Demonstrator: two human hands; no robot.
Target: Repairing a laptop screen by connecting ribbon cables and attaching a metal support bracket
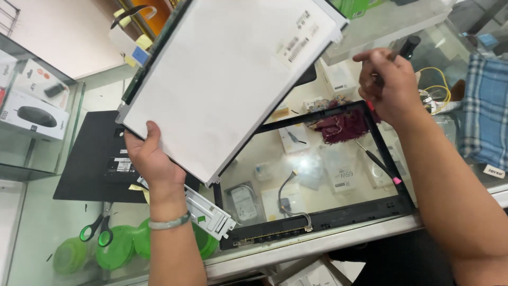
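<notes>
White and matte, the back of a bare laptop display panel (227,79) is seen from the head camera, lifted clear of the glass counter (47,233) and tilted, its long axis running from lower left to upper right. It is clamped at its lower left edge by the left hand (151,159), thumb on the white face. The right hand (389,87), well apart at the far right, is closed around a black-handled screwdriver (405,48) and does not touch the panel; the left hand is thus the nearer. Below and to the right, the empty black screen bezel (328,217) lies flat on the counter, with a second screwdriver (378,161) resting across its right side. Green-handled scissors (98,230) lie near the left forearm
</notes>
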